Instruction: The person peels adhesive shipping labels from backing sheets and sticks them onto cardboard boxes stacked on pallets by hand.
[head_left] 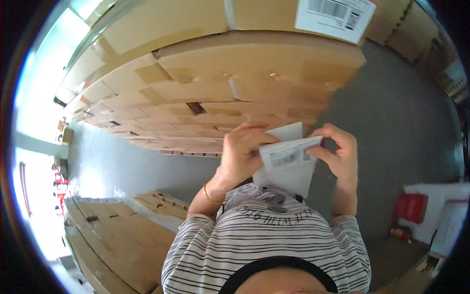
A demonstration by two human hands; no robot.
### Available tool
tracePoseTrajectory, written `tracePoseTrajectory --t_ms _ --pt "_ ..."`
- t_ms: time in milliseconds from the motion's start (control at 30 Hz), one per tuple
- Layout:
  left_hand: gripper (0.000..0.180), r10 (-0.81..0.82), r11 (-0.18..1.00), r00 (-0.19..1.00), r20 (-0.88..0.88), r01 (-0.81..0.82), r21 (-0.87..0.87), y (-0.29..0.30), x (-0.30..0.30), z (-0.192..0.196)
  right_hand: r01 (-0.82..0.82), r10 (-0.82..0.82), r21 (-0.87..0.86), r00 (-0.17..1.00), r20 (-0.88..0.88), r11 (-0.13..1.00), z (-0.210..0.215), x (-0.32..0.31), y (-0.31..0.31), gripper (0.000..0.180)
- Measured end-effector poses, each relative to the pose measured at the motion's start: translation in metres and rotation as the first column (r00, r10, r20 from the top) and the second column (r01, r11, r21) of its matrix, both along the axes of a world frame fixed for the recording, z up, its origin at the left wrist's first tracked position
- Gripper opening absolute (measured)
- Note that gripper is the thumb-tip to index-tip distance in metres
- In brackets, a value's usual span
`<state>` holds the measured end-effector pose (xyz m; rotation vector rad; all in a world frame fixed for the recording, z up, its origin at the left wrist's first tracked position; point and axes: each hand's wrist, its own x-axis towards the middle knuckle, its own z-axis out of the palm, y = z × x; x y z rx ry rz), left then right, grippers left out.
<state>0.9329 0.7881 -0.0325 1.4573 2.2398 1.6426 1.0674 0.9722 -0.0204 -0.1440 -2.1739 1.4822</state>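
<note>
In front of my torso I hold white label sheets point(289, 171) printed with a barcode. A second white piece point(290, 131) shows behind the top one; whether the two are joined I cannot tell. My left hand point(241, 151) is closed on the left edge of the sheets, with a yellow band round its wrist. Thumb and forefinger of my right hand point(341, 149) pinch the upper right corner of the front label sheet. Just beyond my hands rises a stack of brown cardboard cartons point(274, 59), and a white barcode label point(335, 18) is stuck on an upper carton.
More cartons point(117, 240) lie at the lower left behind me. Grey floor point(387, 122) runs along the right side of the stack. A red box point(411, 207) stands by a white wall at the right. Further cartons point(404, 24) are at the far right.
</note>
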Motion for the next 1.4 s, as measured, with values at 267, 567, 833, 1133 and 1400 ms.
tracePoseTrajectory --t_ms 267,567,833,1133,1400 --pt "0.020 -0.066 0.995 0.997 -0.036 0.068 0.074 -0.007 0.001 0.003 -0.005 0.013 0.036 0.978 -0.208 0.999 -0.003 -0.006 -0.007 0.017" --pt "0.020 -0.047 0.999 0.989 -0.143 0.047 -0.005 -0.003 -0.012 0.002 0.280 0.017 0.611 0.901 -0.433 0.741 0.007 -0.001 0.004 0.026" --pt "0.013 -0.065 0.993 0.834 -0.547 -0.002 -0.121 -0.021 -0.051 0.013 0.197 -0.339 -0.277 0.606 -0.720 0.940 0.028 0.007 0.032 0.034" --pt "0.010 -0.384 0.916 0.538 -0.750 0.320 -0.240 0.021 -0.017 0.058 0.237 -0.276 -0.141 0.829 -0.486 0.961 0.005 -0.041 0.043 0.069" --pt "0.008 -0.500 0.857 0.399 -0.769 0.352 -0.375 0.063 -0.031 0.066 0.277 -0.301 -0.126 0.802 -0.515 0.953 0.004 -0.057 0.045 0.047"
